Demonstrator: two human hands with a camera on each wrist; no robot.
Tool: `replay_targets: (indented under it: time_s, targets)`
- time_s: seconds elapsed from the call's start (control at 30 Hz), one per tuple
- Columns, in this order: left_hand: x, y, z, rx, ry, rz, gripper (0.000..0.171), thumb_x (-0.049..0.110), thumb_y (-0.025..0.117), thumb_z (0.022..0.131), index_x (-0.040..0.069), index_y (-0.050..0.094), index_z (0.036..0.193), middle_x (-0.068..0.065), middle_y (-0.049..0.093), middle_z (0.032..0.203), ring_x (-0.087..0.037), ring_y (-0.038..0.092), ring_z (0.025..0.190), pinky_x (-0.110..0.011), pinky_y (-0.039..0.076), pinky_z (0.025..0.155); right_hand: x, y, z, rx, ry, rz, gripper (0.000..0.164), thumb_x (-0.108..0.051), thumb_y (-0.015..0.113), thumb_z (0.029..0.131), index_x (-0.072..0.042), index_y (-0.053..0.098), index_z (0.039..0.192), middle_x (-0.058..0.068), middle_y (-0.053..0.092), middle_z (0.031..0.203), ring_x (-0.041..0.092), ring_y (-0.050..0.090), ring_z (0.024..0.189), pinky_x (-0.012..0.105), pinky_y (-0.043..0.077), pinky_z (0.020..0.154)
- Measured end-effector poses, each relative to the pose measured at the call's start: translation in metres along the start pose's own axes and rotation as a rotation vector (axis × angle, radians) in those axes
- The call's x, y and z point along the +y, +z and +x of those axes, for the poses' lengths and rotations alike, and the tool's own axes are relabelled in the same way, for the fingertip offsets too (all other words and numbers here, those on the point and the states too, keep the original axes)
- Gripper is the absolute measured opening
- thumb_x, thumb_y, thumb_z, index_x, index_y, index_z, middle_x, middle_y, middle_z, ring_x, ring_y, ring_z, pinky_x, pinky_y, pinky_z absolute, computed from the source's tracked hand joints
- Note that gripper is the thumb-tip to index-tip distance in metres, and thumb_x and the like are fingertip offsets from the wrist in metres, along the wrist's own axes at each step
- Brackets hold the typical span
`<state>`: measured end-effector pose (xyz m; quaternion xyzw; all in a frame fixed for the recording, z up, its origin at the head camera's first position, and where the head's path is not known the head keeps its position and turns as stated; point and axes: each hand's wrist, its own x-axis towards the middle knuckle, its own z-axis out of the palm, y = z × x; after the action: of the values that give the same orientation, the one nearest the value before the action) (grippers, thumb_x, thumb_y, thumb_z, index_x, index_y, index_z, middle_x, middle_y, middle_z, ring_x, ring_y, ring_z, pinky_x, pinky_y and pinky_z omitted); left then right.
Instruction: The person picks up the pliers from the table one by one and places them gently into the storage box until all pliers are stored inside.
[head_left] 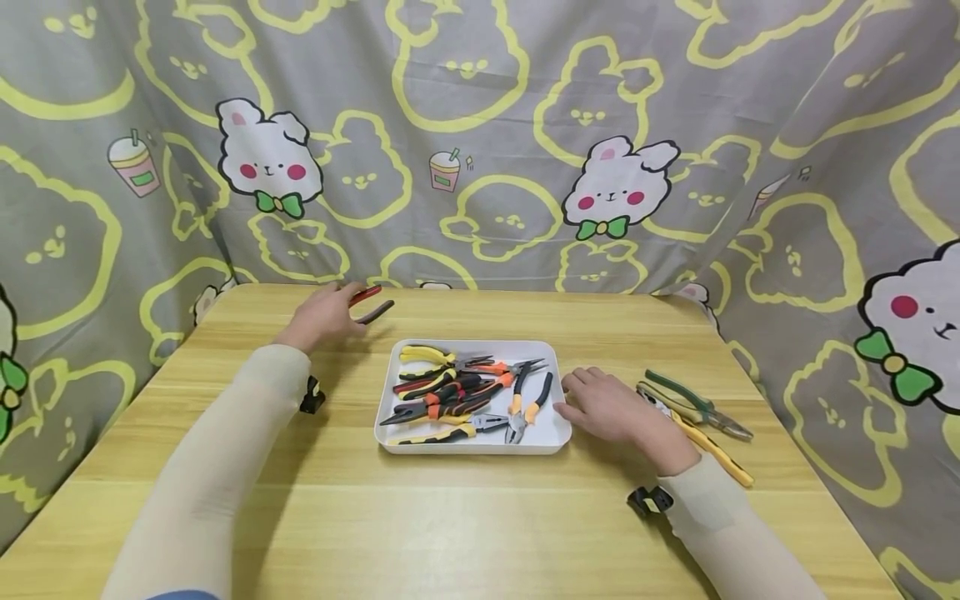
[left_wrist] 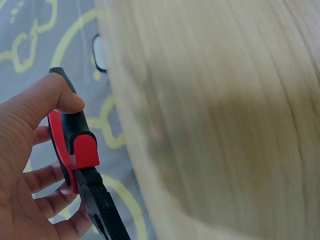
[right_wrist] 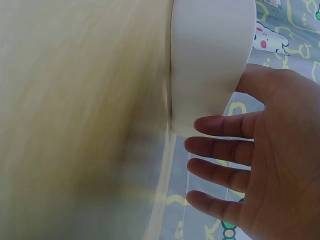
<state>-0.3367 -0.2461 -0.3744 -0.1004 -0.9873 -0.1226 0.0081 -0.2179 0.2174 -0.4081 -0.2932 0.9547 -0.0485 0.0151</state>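
Toward the table's far left, my left hand (head_left: 322, 318) grips a pair of pliers (left_wrist: 86, 145) with red-and-black handles and dark jaws. The thumb lies on one handle and the other fingers are behind the tool. My right hand (head_left: 603, 404) is at the right end of a white tray (head_left: 472, 448), its fingers extended and its thumb side against the tray wall (right_wrist: 212, 65). Several pliers lie jumbled in the tray, among them yellow-and-black pliers (head_left: 431, 354) and pliers with black-and-orange handles (head_left: 517, 392).
To the right of the tray, beside my right forearm, lie green-handled pliers (head_left: 678, 390) and yellow-handled pliers (head_left: 716, 450). The wooden table (head_left: 465, 525) ends at a patterned grey curtain (head_left: 495, 150) at the back and sides.
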Motion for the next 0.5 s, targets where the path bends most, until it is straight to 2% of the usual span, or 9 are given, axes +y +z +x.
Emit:
replay_targets:
  time_s: [0.3, 0.5]
  targets:
    - [0.03, -0.005, -0.006, 0.036, 0.07, 0.07, 0.086, 0.039, 0.081, 0.075, 0.017, 0.04, 0.147, -0.024, 0.049, 0.125, -0.045, 0.048, 0.114, -0.061, 0.044, 0.084, 0.0, -0.001, 0.0, 0.0, -0.006, -0.006, 0.043, -0.041, 0.05, 0.101, -0.003, 0.058, 0.12, 0.011, 0.059, 0.115, 0.033, 0.054, 0.112, 0.051, 0.044, 0.094]
    - [0.052, -0.01, -0.014, 0.046, 0.112, 0.09, 0.085, 0.038, 0.078, 0.076, 0.018, 0.038, 0.149, -0.021, 0.048, 0.124, -0.041, 0.049, 0.109, -0.058, 0.046, 0.079, 0.0, -0.001, 0.0, 0.002, -0.006, -0.004, 0.045, -0.042, 0.049, 0.101, -0.003, 0.058, 0.121, 0.011, 0.059, 0.116, 0.033, 0.054, 0.112, 0.051, 0.044, 0.094]
